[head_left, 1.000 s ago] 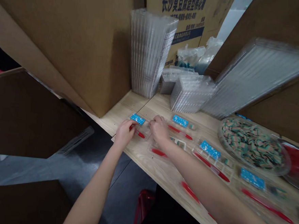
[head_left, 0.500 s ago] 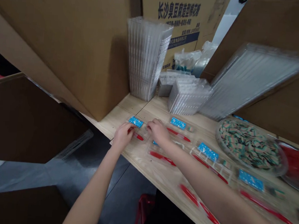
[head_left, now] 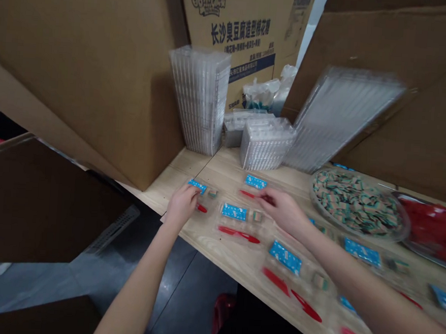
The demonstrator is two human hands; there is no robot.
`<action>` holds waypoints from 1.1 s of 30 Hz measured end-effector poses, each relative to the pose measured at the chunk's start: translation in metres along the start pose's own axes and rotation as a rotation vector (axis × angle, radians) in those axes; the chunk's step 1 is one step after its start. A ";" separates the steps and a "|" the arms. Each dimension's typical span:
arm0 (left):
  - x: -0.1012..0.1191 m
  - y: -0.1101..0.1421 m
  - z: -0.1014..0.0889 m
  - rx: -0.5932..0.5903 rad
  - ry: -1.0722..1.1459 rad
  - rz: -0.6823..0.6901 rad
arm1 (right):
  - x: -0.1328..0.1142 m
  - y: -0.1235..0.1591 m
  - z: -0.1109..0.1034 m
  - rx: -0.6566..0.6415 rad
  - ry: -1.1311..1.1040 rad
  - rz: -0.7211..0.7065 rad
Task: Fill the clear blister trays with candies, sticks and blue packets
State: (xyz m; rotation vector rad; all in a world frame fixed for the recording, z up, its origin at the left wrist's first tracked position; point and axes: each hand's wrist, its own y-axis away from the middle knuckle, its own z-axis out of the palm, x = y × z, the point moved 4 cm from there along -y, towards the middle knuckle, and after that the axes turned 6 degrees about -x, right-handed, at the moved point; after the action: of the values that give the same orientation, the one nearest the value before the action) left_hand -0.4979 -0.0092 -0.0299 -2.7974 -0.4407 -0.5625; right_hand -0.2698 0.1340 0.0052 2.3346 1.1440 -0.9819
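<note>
Left hand (head_left: 182, 206) beside blue card (head_left: 197, 186), right hand (head_left: 284, 211) over red plastic utensil (head_left: 248, 194); fingers together, neither clearly clamped.

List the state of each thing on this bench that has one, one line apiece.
Left hand: down over a clear tray, beside a red piece.
Right hand: reaching over a red knife.
Tall tray stack: upright against a carton.
Flat tray stack: tilted, leaning on a cardboard sheet.
Round tray: full of striped sweets.
Blue packet: lying flat.
</note>
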 end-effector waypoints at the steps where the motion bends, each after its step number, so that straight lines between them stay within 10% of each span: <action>1: 0.005 -0.005 0.002 -0.002 -0.016 0.001 | 0.009 0.021 -0.010 -0.002 -0.024 0.018; 9: 0.025 -0.029 0.023 -0.112 -0.060 0.005 | 0.058 0.143 -0.030 0.025 -0.144 0.266; 20: 0.027 -0.025 0.018 -0.130 -0.044 0.030 | 0.042 0.166 -0.039 0.065 -0.143 0.237; 28: 0.059 0.059 0.001 0.262 -0.012 -0.018 | 0.085 0.282 -0.100 0.490 -0.033 0.503; 33: 0.120 0.093 0.048 0.082 -0.034 0.156 | 0.113 0.375 -0.119 0.726 -0.027 0.774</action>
State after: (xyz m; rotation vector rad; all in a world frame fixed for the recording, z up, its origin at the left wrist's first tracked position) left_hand -0.3447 -0.0515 -0.0410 -2.7355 -0.2427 -0.4520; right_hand 0.1277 0.0371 0.0123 2.8852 -0.2452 -1.2034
